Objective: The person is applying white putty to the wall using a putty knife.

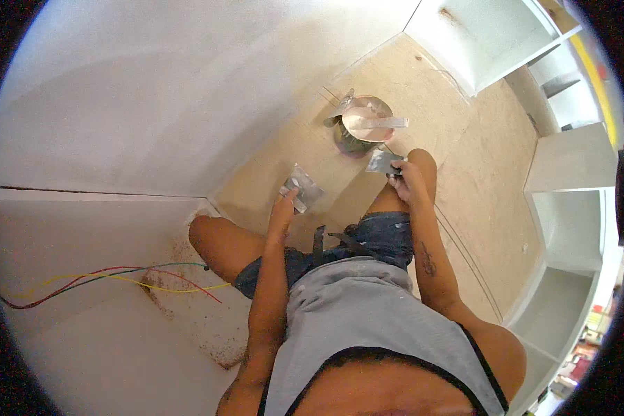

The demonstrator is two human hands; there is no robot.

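My left hand [282, 208] is closed on a putty knife [310, 188] with a wide, paste-smeared blade, held between my knees. My right hand [410, 183], beside my right knee, grips a second, grey-bladed putty knife [381, 162], its blade pointing left toward the bucket. Just beyond stands a round bucket [351, 145] with pale paste coating its rim and top. Across the bucket's top lies a flat, pale, paste-covered piece [388, 123]. A metal tool [341, 107] rests at its left rim, its exact kind unclear.
A white wall [152, 90] runs along the left and far side. Loose coloured wires [125, 272] stick out at lower left, above a white surface [208, 326] with brown crumbs. White open shelving [568, 222] lines the right. Under the bucket is a beige floor [464, 166].
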